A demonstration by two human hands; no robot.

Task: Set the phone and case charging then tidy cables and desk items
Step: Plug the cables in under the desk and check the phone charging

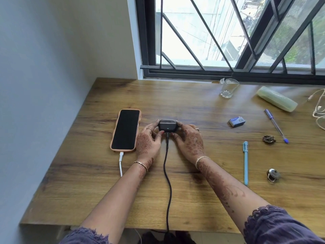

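A phone (126, 129) in a peach cover lies face up on the wooden desk (98, 187), with a white cable (120, 163) plugged into its near end. Right of it sits a small dark earbud case (167, 125) showing a tiny green light. A black cable (167, 173) is plugged into the case's near side and runs off the desk's front edge. My left hand (148, 141) grips the case's left side, thumb on its front. My right hand (190, 140) curls round the case's right side.
On the right half of the desk lie a glass (229, 88), a pale green pouch (277, 101), an eraser box (237, 121), a purple pen (276, 125), a light blue pen (245, 162), a brown clip (269, 139), a metal ring piece (273, 175) and a loose white cable (319, 110).
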